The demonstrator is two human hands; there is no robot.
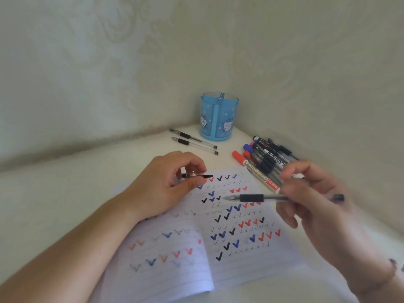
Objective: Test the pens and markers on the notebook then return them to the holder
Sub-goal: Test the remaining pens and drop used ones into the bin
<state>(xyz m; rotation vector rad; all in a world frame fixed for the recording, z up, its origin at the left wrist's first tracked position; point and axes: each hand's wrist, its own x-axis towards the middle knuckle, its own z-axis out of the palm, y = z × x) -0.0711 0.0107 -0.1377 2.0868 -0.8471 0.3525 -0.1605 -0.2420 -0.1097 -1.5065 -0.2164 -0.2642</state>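
Head view: your right hand [323, 202] pinches an uncapped pen [262, 197] level above the notebook [218, 237]. Your left hand [170, 184] curls its fingers on the black cap [196, 176]. The holder [219, 116] stands in the wall corner, two pens [194, 142] left of it, a marker pile [264, 160] right.
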